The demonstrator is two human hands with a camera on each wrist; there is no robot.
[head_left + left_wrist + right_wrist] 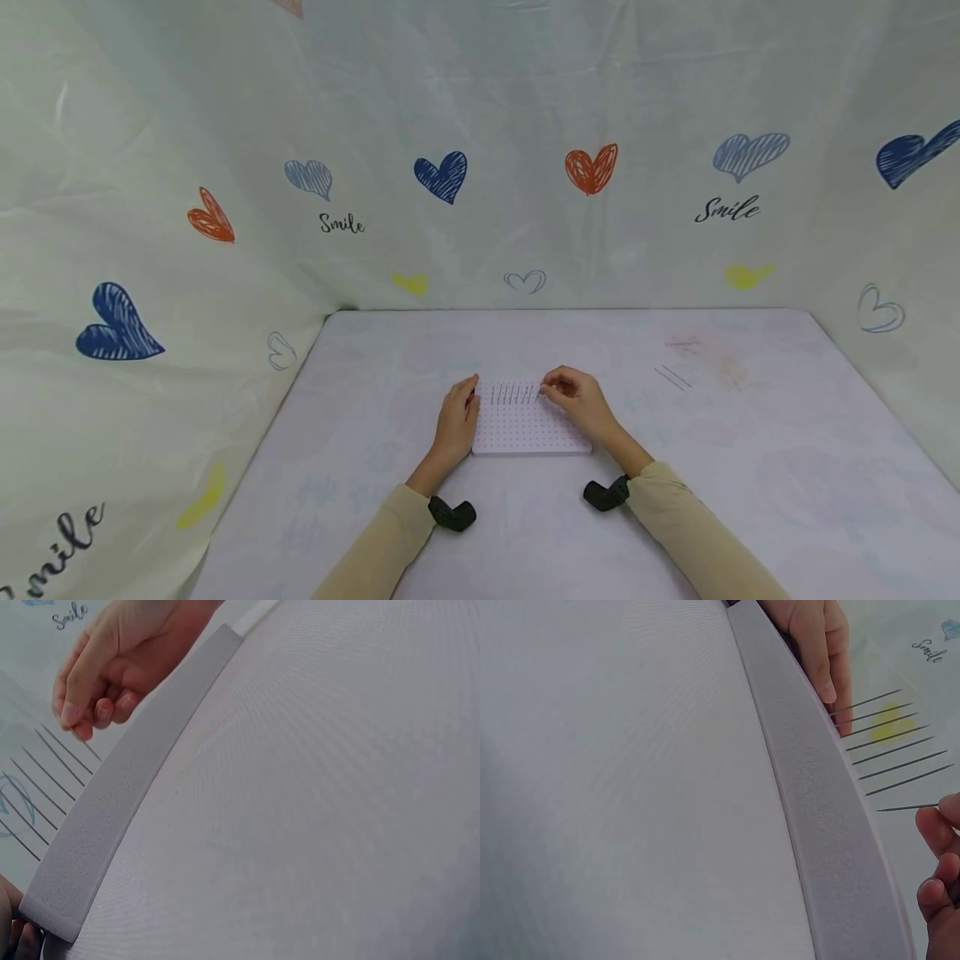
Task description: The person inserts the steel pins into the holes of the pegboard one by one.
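Observation:
A white pegboard [532, 429] with rows of small holes lies on the table. Several thin dark metal pins [512, 394] stand upright in a row along its far part; the right wrist view shows these pins [892, 735] from the side. My right hand [581, 402] is over the board's far right part, pinching a pin [907, 808] between thumb and fingertips, at the row's right end. Along the board's left edge rests my left hand [456, 421], fingers mostly straight and touching its side. The board's side face [112, 795] hides the holes in the left wrist view.
To the right on the white table [750, 475] lie two loose dark pins [672, 377], with fainter thin lines near a reddish patch [697, 343]. A hanging sheet [480, 100] printed with hearts encloses the back and sides. Each wrist carries a black device [453, 514].

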